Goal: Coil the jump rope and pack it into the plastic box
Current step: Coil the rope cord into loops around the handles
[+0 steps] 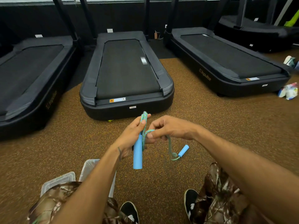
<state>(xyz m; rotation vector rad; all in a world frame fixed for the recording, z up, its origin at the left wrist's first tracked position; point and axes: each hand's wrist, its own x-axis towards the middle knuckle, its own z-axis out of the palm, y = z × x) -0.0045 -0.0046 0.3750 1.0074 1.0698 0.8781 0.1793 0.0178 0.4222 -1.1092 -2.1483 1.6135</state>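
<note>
- Head view: left hand (129,139) closed around one blue handle (137,153) plus a folded bundle of rope (144,125), held upright; rope loop pokes out above the fingertips.
- Right hand (168,128) pinches a rope strand just beside the left hand, thumb and fingers closed on it.
- Rope tail drops from right hand to the second handle (183,150), hanging free above the floor (210,126).
- Box (90,167) on floor at lower left, partly hidden by left forearm; lid (58,181) just beside it.
- Treadmill (126,75) straight ahead.
</note>
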